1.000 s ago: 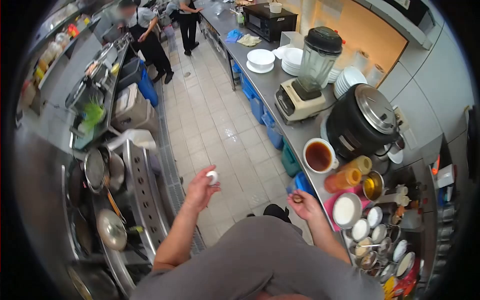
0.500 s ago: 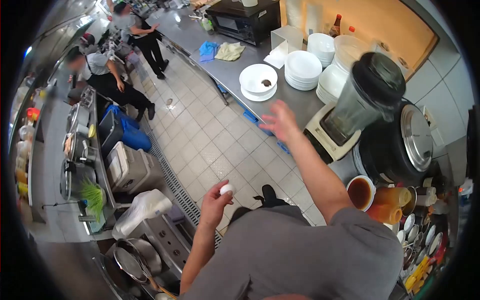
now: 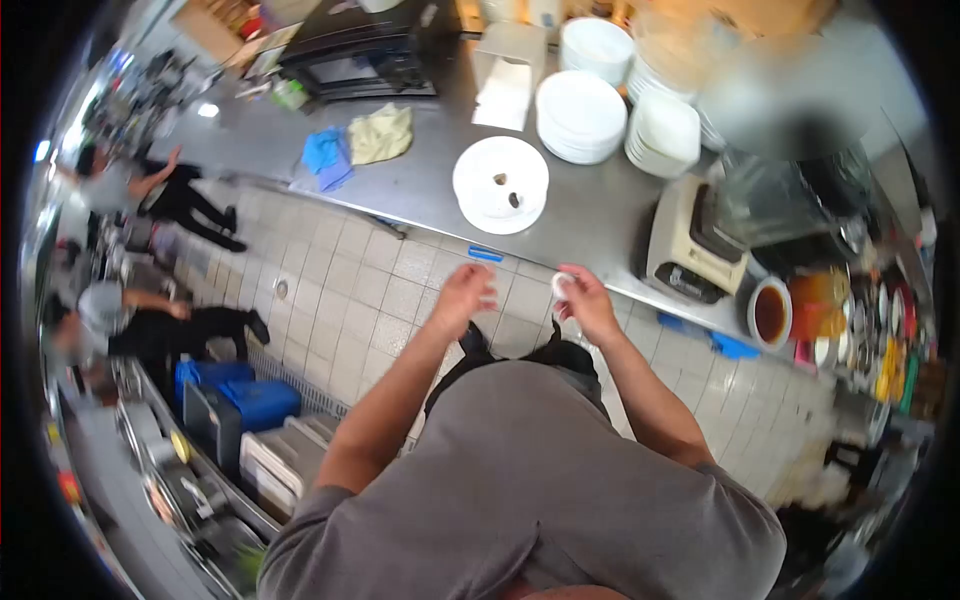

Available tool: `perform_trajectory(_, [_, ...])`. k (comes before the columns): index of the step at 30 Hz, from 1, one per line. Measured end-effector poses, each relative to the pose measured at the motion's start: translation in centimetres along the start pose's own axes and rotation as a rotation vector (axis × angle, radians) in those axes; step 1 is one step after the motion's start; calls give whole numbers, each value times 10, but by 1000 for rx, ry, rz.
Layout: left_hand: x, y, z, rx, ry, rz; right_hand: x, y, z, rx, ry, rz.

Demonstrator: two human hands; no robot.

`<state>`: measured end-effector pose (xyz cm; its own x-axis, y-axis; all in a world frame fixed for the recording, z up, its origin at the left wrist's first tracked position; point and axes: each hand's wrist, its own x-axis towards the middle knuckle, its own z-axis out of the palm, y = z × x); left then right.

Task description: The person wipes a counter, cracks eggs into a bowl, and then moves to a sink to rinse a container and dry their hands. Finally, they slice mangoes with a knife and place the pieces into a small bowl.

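Observation:
In front of my body, my right hand [image 3: 590, 305] is closed around a small white egg [image 3: 559, 284], its fingertips pinching the side. My left hand [image 3: 466, 300] is a short way to the left, fingers apart and half curled, holding nothing. Beyond both hands, a white bowl [image 3: 478, 197] stands near the front edge of the steel counter [image 3: 400, 190]. Two small dark pieces [image 3: 507, 190] lie in it. Neither hand touches the bowl or the counter.
Behind the bowl are stacked white plates [image 3: 580, 115] and square dishes [image 3: 665, 135]. A blender [image 3: 705, 235] and a bowl of brown sauce [image 3: 770, 310] stand to the right. Cloths [image 3: 380, 135] and a black oven [image 3: 370, 50] are left. Two people [image 3: 180, 315] work at the far left.
The egg has passed from my left hand to my right. My right hand has drawn back from near the bowl; my body has turned toward the counter. A second dark piece shows in the bowl.

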<state>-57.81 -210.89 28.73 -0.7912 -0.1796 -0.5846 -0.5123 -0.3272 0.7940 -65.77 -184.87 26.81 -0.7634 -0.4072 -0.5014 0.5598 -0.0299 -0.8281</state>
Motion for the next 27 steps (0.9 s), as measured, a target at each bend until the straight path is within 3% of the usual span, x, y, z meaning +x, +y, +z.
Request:
perform_trajectory(1, [30,3,-21,25,14,-43,10,23,-10,192,129,11])
perform_trajectory(3, [70,24,-38,-11,72,-15,11,45,-18,291,349,-112])
perform_trajectory(6, [126,55,-50,149,40,-36,-2,40,-10,-271,610,-340])
perform_trajectory(9, [151,66,-48,161,2,-56,9,40,-6,-786,859,-749])
perform_trajectory(13, [133,67,-45,67,17,-83,17,51,-18,-909,726,-549])
perform_trajectory(14, [124,67,-46,56,19,-80,16,51,-18,-911,765,-648])
perform_trajectory(16, [105,65,-47,70,52,-56,12,49,-14,-753,757,-590])
perform_trajectory(18, [83,61,-53,361,57,-19,9,54,-16,-772,752,-637])
perform_trajectory(19, [78,64,-52,503,63,3,9,40,-8,-645,720,-585])
perform_trajectory(21, [68,65,-43,567,-190,156,0,18,6,-397,650,-448])
perform_trajectory(22, [59,66,-33,600,-326,224,7,14,8,-268,567,-435])
perform_trajectory(25, [32,109,31,488,-458,459,10,-62,28,464,42,-92])
perform_trajectory(27, [34,135,53,428,-484,579,23,-94,39,488,-145,-63])
